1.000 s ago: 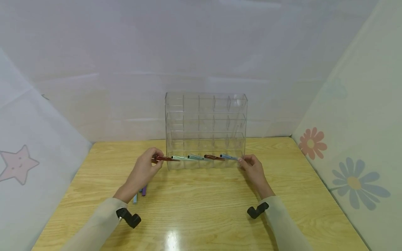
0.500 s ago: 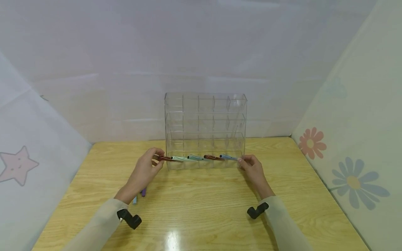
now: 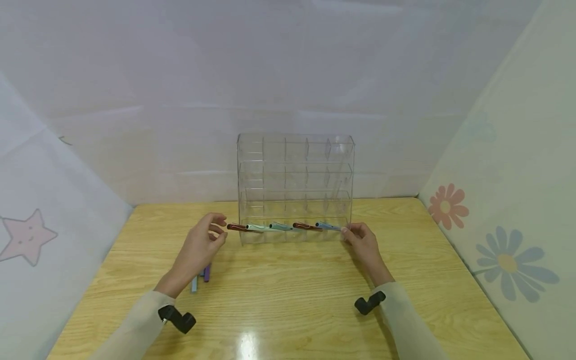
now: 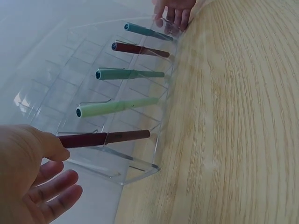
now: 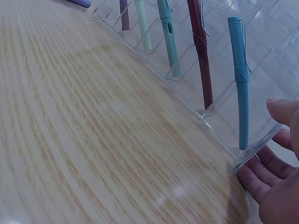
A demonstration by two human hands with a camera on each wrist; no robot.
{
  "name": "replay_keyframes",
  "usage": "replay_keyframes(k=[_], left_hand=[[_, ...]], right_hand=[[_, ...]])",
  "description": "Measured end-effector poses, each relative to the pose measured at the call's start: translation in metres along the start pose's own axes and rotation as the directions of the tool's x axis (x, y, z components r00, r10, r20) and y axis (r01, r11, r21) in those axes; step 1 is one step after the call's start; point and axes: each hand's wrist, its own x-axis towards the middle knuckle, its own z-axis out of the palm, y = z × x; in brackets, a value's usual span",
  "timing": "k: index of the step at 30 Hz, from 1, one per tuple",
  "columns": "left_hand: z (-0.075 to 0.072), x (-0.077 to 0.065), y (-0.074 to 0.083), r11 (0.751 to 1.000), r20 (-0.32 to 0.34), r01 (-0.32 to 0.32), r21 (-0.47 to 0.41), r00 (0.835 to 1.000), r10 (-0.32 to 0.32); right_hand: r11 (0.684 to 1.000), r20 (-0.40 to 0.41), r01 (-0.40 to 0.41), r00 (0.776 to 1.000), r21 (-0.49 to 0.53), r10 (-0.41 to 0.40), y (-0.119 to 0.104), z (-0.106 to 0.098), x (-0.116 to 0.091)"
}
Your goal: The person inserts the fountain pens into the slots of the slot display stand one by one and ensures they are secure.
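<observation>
A clear acrylic rack [image 3: 295,191] with tiers of small compartments stands at the back of the table. Its lowest row holds several pens, each leaning in its own compartment: a dark red pen [image 4: 105,138] at the left end, then a pale green pen [image 4: 117,107], a green pen [image 4: 128,74], another dark red pen [image 5: 200,51] and a blue pen [image 5: 240,84]. My left hand [image 3: 200,243] is just left of the end dark red pen, fingers relaxed and holding nothing. With thumb in front and fingers behind, my right hand [image 3: 365,248] grips the rack's lower right corner.
Beside my left wrist, a purple pen [image 3: 207,273] and a light blue pen [image 3: 194,285] lie on the wooden table [image 3: 292,310], partly hidden. White cloth walls [image 3: 288,75] enclose the back and both sides.
My left hand has let go of the end dark red pen and drawn back slightly to the left. That pen now sits in the lowest row. The right hand keeps its place.
</observation>
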Motion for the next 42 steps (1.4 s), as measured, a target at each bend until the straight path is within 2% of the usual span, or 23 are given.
replay_keyframes(k=[5, 10, 16, 22, 27, 42], left_hand=[[-0.011, -0.007, -0.007, 1.0, 0.0, 0.029, 0.003, 1.0, -0.029], [-0.021, -0.011, -0.019, 0.999, -0.008, 0.032, 0.035, 0.999, -0.032], [-0.029, -0.016, -0.036, 0.997, -0.022, 0.038, 0.069, 0.999, -0.037], [-0.034, -0.019, -0.047, 0.995, -0.048, 0.063, 0.079, 0.997, -0.059], [-0.036, -0.019, -0.054, 0.993, -0.054, 0.085, 0.086, 0.995, -0.08], [-0.029, -0.021, -0.078, 0.982, 0.001, 0.157, 0.105, 0.987, -0.158]], right_hand=[[1.0, -0.001, 0.001, 1.0, -0.004, -0.001, 0.0, 0.0, 0.0], [1.0, 0.003, 0.003, 1.0, 0.005, -0.003, -0.001, 0.0, -0.002], [1.0, 0.009, -0.011, 1.0, 0.011, 0.011, -0.001, 0.0, -0.001], [1.0, -0.002, -0.012, 1.0, 0.0, 0.012, 0.002, -0.001, 0.001], [1.0, -0.003, -0.008, 1.0, -0.002, 0.008, 0.002, -0.001, 0.001], [1.0, 0.004, -0.008, 1.0, -0.004, 0.008, 0.0, -0.001, 0.001]])
